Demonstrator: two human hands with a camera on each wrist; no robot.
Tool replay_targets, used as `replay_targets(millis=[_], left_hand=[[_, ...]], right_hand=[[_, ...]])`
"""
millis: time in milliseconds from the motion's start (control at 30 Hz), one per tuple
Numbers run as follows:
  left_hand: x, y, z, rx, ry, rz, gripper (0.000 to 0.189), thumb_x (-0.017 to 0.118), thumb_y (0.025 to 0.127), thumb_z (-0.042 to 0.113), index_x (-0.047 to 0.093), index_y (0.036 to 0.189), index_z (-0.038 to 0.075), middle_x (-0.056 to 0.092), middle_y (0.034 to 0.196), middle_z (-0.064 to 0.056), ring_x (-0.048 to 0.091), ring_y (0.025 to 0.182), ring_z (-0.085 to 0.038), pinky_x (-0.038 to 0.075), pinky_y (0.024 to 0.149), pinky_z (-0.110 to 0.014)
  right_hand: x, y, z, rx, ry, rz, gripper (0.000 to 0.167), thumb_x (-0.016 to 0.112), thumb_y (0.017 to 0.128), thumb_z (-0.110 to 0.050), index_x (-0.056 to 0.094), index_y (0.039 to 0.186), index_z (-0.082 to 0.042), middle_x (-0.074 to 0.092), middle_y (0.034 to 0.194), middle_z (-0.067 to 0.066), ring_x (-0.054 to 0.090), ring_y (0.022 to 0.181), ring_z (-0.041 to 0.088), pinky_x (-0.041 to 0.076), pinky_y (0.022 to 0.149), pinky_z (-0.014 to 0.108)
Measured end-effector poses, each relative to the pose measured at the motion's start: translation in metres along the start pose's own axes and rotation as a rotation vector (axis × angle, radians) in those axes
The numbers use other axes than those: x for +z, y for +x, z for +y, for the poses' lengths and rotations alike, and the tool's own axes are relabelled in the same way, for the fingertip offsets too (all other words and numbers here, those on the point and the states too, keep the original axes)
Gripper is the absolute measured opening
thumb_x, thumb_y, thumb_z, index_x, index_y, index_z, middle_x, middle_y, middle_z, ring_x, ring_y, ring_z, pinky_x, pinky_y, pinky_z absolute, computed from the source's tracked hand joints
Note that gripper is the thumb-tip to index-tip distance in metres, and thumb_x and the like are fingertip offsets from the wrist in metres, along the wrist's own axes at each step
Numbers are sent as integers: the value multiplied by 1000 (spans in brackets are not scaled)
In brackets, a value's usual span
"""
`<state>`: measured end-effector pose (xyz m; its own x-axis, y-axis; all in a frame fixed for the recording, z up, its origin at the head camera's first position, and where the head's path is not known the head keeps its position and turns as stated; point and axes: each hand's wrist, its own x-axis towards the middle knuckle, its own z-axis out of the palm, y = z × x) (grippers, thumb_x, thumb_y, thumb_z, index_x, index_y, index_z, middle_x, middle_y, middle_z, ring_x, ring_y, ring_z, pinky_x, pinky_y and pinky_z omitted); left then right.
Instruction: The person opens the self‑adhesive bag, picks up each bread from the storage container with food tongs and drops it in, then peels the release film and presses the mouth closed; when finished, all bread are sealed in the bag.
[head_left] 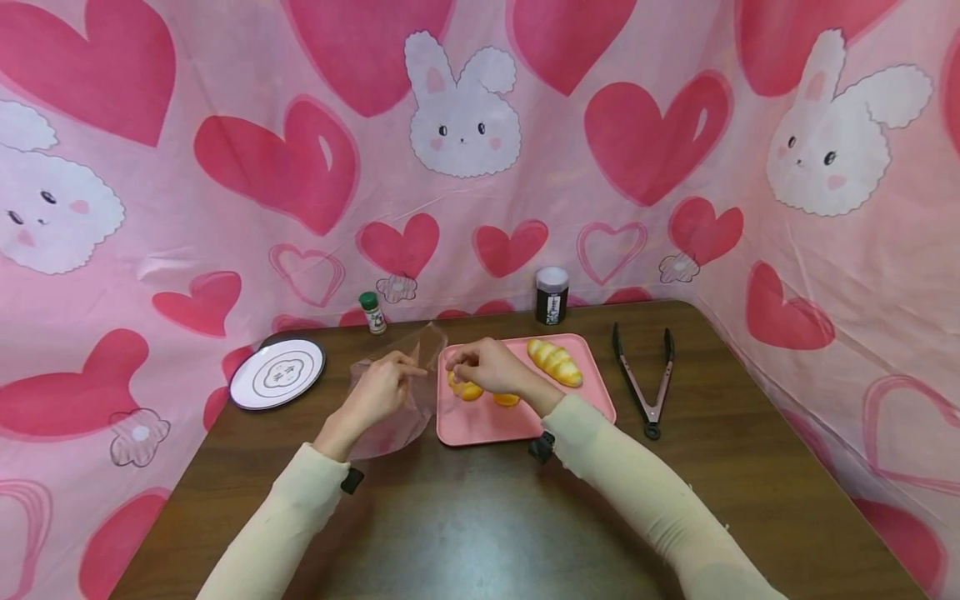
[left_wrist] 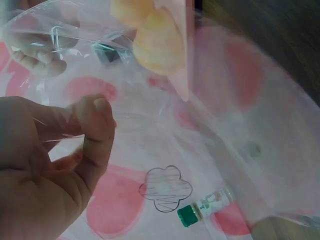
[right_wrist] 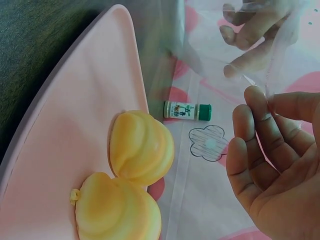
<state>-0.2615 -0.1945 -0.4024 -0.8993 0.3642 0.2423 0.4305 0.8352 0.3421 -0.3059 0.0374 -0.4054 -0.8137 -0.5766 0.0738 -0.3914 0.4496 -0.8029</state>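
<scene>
Head view: left hand (head_left: 381, 390) pinches clear bag (head_left: 397, 400) open, right hand (head_left: 487, 365) pinching its edge above pink tray (head_left: 480, 421); all buns (head_left: 555, 362) unbagged.

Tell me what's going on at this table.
A person holds a clear plastic bag with the left hand, pinching its edge. The right hand pinches the bag's opposite edge, over the bread rolls on the pink tray. A longer roll lies on the tray; tongs lie beside it.
</scene>
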Motion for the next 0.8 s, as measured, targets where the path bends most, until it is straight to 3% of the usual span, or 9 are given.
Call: replay_targets(millis=[67,167,300,533,733,800], left_hand=[[1,1,0,8,6,26,29,59,85,-3,77,107,2,68,106,-15,66,92,-28,55,76,-40],[1,1,0,-29,1,25,27,71,84,7,75,109,2,68,107,-14,65,92,-29,54,83,-46],[0,1,2,-88,-35,-16,50,84,76,15,70,123,4,64,117,-14,62,102,-33,53,89,-50],[-1,0,0,-33,-48,-33,56,65,78,-5,66,132,10,58,124,-18,58,100,-29,55,80,-45],[-1,1,1,-67,-59,-57,49,65,80,3,70,127,12,63,118,-12,59,96,-25,58,81,-43],[0,1,1,-67,-53,-46,47,67,79,4,70,125,9,65,117,-12,62,97,-28,57,85,-46]], right_hand=[[0,0,0,-1,-6,1,20,62,96,-14,75,109,-6,75,93,7,70,91,37,57,69,23],[0,0,1,12,-18,8,19,63,95,-15,76,109,-10,75,96,5,69,88,33,56,67,23],[0,0,1,36,-20,7,19,63,95,-16,76,109,-14,75,98,1,66,87,30,56,68,24],[0,-1,3,37,-1,-6,20,61,96,-14,75,110,-10,74,94,2,68,86,27,58,71,25],[0,-1,4,70,3,-13,20,62,96,-15,75,110,-13,74,94,1,68,95,40,57,71,26],[0,-1,5,68,-4,-15,19,62,95,-15,76,109,-15,74,94,0,68,93,38,56,69,25]])
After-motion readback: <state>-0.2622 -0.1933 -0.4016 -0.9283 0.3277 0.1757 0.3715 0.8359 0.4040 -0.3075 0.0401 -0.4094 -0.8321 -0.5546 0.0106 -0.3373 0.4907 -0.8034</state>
